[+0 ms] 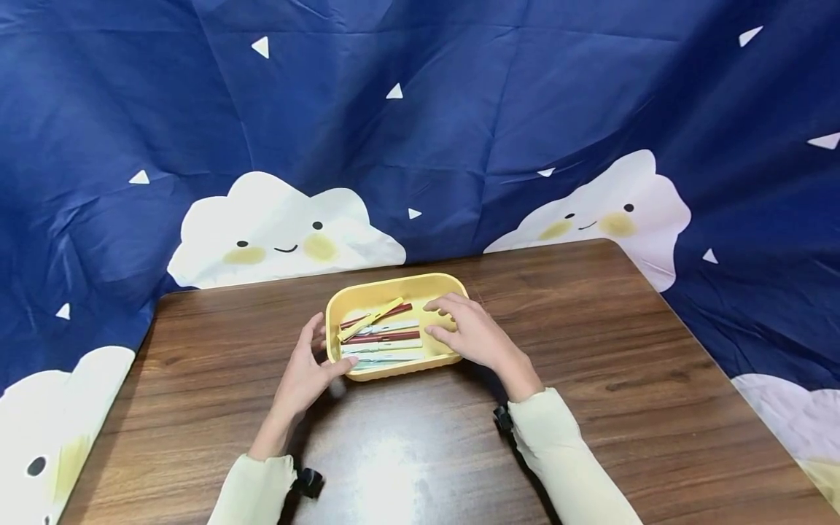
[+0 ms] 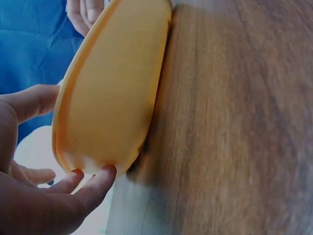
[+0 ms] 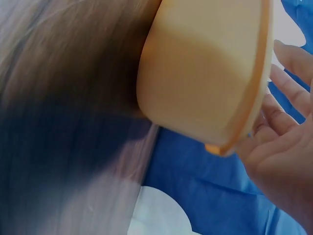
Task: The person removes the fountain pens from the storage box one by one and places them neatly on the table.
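Observation:
A yellow plastic bin (image 1: 380, 292) stands on the table with several pens inside. A yellow pen (image 1: 372, 319) lies slantwise over dark red (image 1: 387, 337), white (image 1: 383, 347) and pale green (image 1: 394, 357) ones. My left hand (image 1: 308, 372) grips the bin's left end, thumb over the rim and fingers against the outer wall. In the left wrist view, two fingertips (image 2: 103, 178) press on that wall (image 2: 107, 88). My right hand (image 1: 475, 335) reaches over the right rim, its fingers loosely bent inside with nothing held. The right wrist view shows the bin's outside (image 3: 200, 73) beside that hand (image 3: 283, 142).
The brown wooden table (image 1: 590, 350) surrounds the bin, its far edge close behind. A dark blue curtain (image 1: 446, 131) with white clouds (image 1: 275, 233) hangs beyond it. Each wrist wears a small black camera mount (image 1: 310, 483) below its pale sleeve.

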A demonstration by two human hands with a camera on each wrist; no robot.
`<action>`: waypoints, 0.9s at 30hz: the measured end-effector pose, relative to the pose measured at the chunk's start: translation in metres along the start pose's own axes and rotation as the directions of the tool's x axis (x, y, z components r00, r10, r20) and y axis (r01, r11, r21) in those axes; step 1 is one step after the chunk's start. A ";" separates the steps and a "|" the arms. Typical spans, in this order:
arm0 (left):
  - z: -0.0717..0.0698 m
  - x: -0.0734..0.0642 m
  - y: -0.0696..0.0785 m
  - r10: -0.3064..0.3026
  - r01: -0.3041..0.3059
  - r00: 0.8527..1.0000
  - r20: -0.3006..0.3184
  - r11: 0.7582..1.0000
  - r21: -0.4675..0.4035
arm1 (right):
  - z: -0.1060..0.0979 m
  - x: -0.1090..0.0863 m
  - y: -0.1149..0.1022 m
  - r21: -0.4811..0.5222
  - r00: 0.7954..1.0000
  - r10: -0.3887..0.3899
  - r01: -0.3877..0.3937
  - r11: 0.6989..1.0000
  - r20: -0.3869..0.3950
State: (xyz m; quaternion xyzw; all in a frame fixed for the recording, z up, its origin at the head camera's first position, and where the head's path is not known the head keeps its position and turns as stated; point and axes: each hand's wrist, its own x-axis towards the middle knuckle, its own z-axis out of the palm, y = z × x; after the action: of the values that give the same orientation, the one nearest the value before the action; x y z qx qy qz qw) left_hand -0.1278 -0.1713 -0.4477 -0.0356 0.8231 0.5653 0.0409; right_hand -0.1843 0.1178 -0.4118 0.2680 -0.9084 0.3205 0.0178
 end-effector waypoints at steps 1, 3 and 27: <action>0.000 0.000 0.000 -0.009 0.009 1.000 -0.003 1.000 -0.007 | 0.002 0.002 0.000 0.006 1.000 -0.001 0.001 1.000 0.003; 0.000 0.000 -0.002 -0.015 0.015 1.000 -0.008 1.000 -0.023 | 0.005 0.006 0.000 0.015 1.000 -0.004 0.004 1.000 0.012; -0.006 0.000 -0.008 -0.023 0.030 0.999 0.038 0.980 -0.196 | 0.042 0.041 -0.005 0.114 0.907 -0.039 -0.010 0.993 0.419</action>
State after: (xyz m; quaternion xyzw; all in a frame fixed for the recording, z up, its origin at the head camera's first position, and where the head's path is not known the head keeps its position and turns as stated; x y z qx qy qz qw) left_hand -0.1276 -0.1798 -0.4528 -0.0406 0.7618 0.6438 0.0593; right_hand -0.2111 0.0703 -0.4339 0.3378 -0.8693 0.3061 -0.1910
